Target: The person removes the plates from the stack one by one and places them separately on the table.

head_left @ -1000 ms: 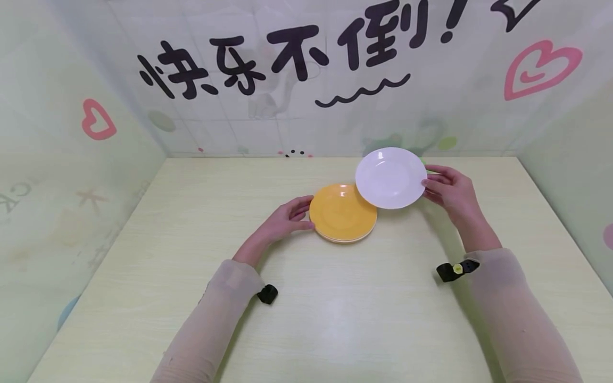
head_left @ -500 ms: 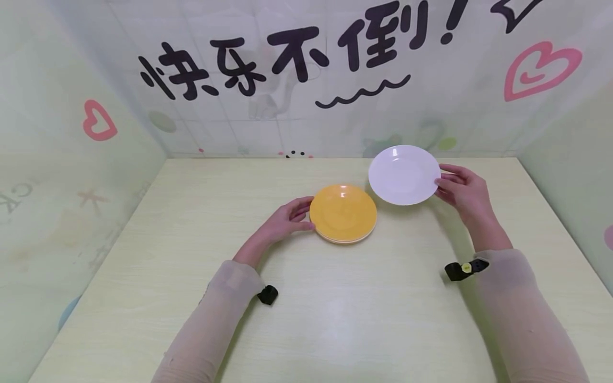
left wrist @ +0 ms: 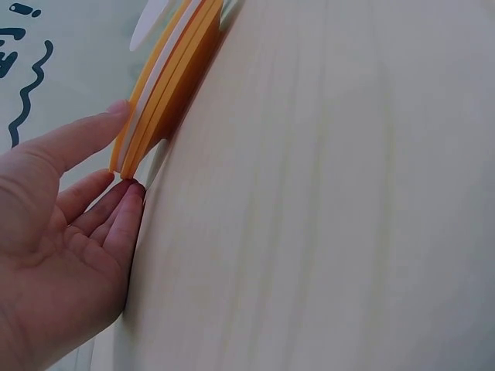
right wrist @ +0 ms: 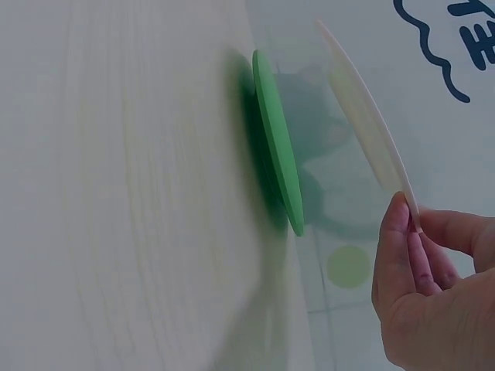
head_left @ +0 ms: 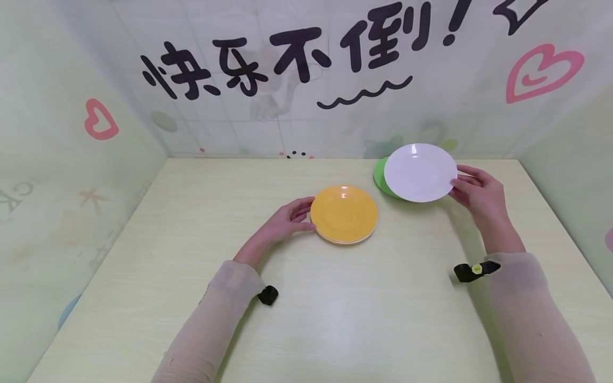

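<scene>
In the head view a white plate (head_left: 420, 173) is held up at the back right, its right rim pinched between the thumb and fingers of my right hand (head_left: 481, 197). Below it a green plate (head_left: 380, 177) lies on the table, mostly covered in that view. The right wrist view shows a gap between the raised white plate (right wrist: 375, 124) and the green plate (right wrist: 278, 147). Mid-table stands a stack of plates (head_left: 344, 213) with a yellow one on top. My left hand (head_left: 287, 219) holds its left rim; the left wrist view shows yellow and white layers in the stack (left wrist: 166, 85).
The pale wooden table (head_left: 335, 319) reaches back to a printed wall (head_left: 230, 133) with black lettering and pink hearts. Walls close in the left and right sides. A black strap device (head_left: 476, 269) sits at the right wrist, another (head_left: 268, 295) at the left.
My right hand has carried the white plate to the right, away from over the yellow-topped stack, exposing the green plate's left edge. The left hand and the stack stay put.
</scene>
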A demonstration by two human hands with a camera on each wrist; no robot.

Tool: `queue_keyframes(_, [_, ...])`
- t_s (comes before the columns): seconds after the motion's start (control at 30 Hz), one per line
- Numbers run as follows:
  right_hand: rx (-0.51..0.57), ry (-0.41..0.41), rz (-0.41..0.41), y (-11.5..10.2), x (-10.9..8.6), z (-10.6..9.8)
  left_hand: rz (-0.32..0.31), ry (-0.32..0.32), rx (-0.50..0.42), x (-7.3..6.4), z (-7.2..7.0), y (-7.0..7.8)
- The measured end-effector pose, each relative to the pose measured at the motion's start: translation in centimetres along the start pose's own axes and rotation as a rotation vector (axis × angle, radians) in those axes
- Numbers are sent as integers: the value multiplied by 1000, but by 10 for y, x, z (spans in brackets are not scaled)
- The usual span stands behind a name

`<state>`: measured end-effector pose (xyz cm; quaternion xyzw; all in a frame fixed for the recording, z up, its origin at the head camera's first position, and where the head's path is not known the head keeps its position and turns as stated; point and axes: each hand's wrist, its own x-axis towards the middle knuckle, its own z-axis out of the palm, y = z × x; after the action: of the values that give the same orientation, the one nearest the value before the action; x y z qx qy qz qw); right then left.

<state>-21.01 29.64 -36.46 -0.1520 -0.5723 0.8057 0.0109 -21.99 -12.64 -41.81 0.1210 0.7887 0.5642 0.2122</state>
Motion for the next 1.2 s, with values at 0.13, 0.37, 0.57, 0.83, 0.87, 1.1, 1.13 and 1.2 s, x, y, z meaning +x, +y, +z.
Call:
queue_keyframes(0.13, [44, 16, 0, -1, 0, -5, 1, -2, 5, 1, 0, -2])
queue_keyframes(0.37, [76, 61, 11, -3, 1, -15, 0, -1, 5, 1, -1, -2])
queue_keyframes(0.57, [94, 127, 29, -6, 2, -22, -3, -2, -1, 0, 0, -2])
queue_keyframes(0.83, [124, 189, 47, -7, 4, -31, -7, 10, -1, -1, -1, -1])
queue_keyframes(0.87, [137, 192, 44, -7, 4, -33, -9, 10, -3, -1, -1, -1])
queue_keyframes(1.1, [226, 222, 40, -9, 8, -42, 1, 9, 4, -1, -2, -1])
queue_keyframes(1.13, [235, 227, 43, -10, 8, -43, 4, 8, 2, -1, -2, -1])
queue_keyframes(1.2, [249, 238, 47, -10, 8, -45, 5, 6, 2, -1, -2, -1])
